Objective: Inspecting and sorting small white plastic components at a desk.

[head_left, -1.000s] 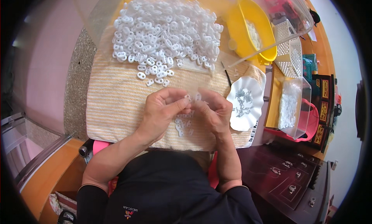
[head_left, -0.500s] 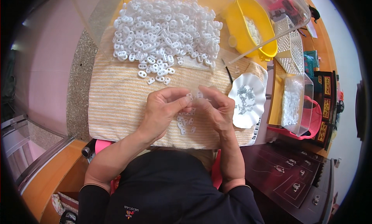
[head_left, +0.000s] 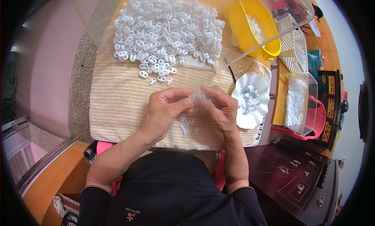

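Note:
Above the striped towel (head_left: 117, 93), my left hand (head_left: 166, 108) pinches a small white two-hole plastic piece (head_left: 191, 97) between thumb and forefinger. Close by on the right, my right hand (head_left: 219, 110) has thumb and forefinger closed around another small white piece (head_left: 202, 94), partly hidden by the fingers. The two pieces appear slightly apart. Several loose white pieces (head_left: 185, 126) lie on the towel below and between my hands. Beyond them spreads a large heap of white oval two-hole pieces (head_left: 168, 30), with a few strays at its near edge.
Right of my right hand sits a white scalloped dish (head_left: 261, 108) with small grey bits. A thin black tool (head_left: 231, 73) lies beside it. Farther back are a yellow tub (head_left: 244, 15), a white perforated basket (head_left: 293, 46) and a clear box (head_left: 308, 108) of white parts.

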`<state>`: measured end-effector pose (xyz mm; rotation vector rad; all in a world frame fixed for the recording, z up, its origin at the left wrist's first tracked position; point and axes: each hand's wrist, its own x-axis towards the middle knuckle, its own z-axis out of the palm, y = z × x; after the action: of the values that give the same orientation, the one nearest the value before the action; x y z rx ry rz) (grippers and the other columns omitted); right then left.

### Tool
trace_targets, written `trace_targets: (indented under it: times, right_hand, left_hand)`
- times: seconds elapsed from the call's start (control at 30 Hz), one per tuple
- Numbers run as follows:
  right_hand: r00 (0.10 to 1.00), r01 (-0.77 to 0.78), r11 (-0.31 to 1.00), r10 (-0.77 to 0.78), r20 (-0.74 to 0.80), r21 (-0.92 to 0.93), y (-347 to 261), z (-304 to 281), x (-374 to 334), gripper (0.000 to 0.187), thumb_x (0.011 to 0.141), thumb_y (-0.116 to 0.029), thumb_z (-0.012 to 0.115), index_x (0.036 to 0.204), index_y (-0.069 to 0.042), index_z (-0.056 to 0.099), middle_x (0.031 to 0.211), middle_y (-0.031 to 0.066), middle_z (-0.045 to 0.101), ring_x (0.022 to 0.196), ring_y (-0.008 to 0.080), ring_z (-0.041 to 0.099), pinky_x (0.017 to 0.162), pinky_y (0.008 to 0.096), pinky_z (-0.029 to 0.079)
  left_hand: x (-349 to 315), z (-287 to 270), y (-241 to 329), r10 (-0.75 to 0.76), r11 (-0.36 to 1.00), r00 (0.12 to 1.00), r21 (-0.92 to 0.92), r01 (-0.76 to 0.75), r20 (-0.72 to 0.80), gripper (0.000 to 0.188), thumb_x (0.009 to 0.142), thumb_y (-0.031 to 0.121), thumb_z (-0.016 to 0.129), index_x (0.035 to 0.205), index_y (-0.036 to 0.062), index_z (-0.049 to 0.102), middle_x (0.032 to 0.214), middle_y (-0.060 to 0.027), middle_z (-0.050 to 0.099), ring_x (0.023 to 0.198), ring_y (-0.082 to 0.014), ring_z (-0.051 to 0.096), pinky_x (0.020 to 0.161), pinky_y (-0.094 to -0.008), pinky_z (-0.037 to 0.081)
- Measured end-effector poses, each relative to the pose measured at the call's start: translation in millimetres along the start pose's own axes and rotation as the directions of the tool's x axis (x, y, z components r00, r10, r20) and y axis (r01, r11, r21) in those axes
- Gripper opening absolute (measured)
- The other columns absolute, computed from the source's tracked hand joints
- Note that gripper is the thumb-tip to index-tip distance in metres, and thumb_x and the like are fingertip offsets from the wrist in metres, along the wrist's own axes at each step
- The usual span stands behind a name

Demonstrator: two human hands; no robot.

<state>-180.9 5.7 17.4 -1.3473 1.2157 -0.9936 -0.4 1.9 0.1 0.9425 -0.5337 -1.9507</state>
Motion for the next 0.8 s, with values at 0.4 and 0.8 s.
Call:
trace_targets:
  times: [0.4,0.8]
  right_hand:
    - [0.999,0.044,0.999,-0.044,-0.006,0.022,1.9,0.3,0.0,0.025,0.088,0.001,0.064,0.112,0.005,0.063,0.096,0.0068,0.061,0.083,0.0116,0.063,0.072,0.0227,0.050]
    - [0.999,0.037,0.999,-0.036,0.019,-0.029,-0.4,-0.2,-0.1,0.025,0.088,-0.001,0.064,0.112,0.005,0.061,0.093,0.0047,0.058,0.081,0.0100,0.060,0.072,0.0217,0.048]
  left_hand:
    - [-0.2,-0.2,0.6,0.021,0.999,1.000,0.034,-0.021,-0.011,0.022,0.087,0.008,0.068,0.105,-0.0046,0.066,0.087,-0.0076,0.068,0.072,-0.0105,0.062,0.069,-0.0238,0.053]
    - [-0.9,1.3,1.2,0.011,0.999,1.000,0.037,-0.011,0.003,0.022,0.087,0.008,0.068,0.105,-0.0049,0.065,0.086,-0.0075,0.068,0.073,-0.0102,0.062,0.068,-0.0235,0.052]
